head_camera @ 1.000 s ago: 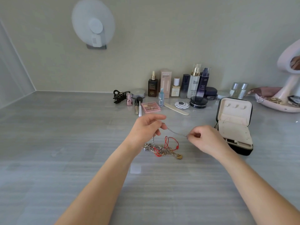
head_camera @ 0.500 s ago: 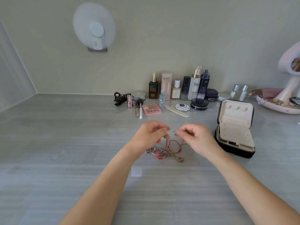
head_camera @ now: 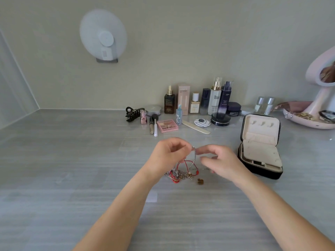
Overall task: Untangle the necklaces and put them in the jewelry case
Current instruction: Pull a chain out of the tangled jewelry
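Beneath our hands, the tangled necklaces (head_camera: 178, 174) are lying heaped, so our left hand (head_camera: 168, 156) and right hand (head_camera: 223, 163) are each pinching one silver chain (head_camera: 194, 156), lifting it free. Beyond the right hand, the jewelry case (head_camera: 261, 132) is waiting open.

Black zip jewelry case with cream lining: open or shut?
Open: the black jewelry case has its lid raised upright, baring cream compartments.

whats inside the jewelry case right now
The open jewelry case shows beige lining, three lid tabs, no necklace. A beige panel covers most of its tray; what lies beneath is hidden.
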